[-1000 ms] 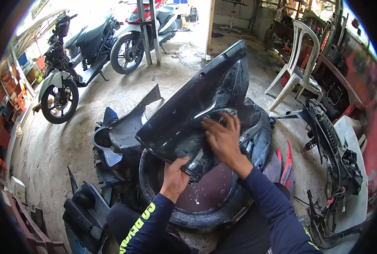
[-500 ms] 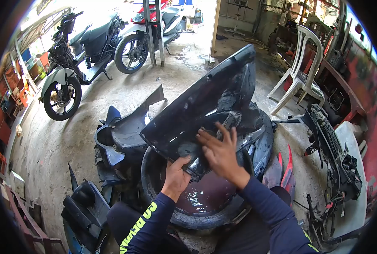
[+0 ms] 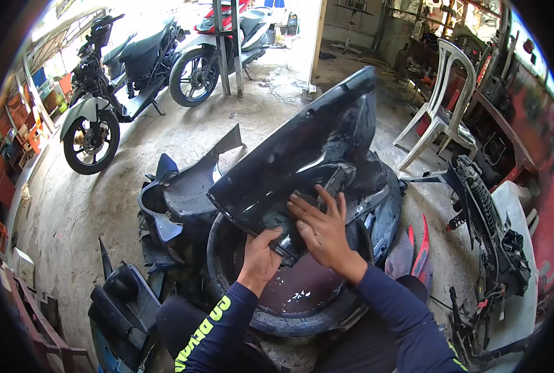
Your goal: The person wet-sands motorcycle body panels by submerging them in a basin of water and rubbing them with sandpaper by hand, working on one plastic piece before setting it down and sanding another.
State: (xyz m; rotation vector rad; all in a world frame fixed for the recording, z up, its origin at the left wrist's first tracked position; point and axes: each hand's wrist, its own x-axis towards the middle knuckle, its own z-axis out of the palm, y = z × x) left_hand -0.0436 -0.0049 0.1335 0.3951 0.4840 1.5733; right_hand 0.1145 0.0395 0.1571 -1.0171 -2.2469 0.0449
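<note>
A large black plastic panel (image 3: 277, 168), wet and shiny in places, is tilted up over a round black tub (image 3: 227, 273) of dark reddish liquid (image 3: 302, 280). At its lower edge my left hand (image 3: 261, 258) grips the panel, thumb on the near face and the other fingers hidden behind. Spread fingers of my right hand (image 3: 326, 233) lie on the panel's surface, right of the left hand. Whether anything small is under the right palm is hidden.
Dark body panels (image 3: 190, 193) lie left of the tub, with another black part (image 3: 128, 304) at lower left. Red-tipped pieces (image 3: 421, 252) and a motorcycle frame (image 3: 488, 230) are at right. Behind stand a white chair (image 3: 441, 118), a stripped scooter (image 3: 93, 118) and a red scooter (image 3: 205, 59).
My right hand has slid slightly down and left over the panel. The left hand keeps its grip, and the view has shifted a little.
</note>
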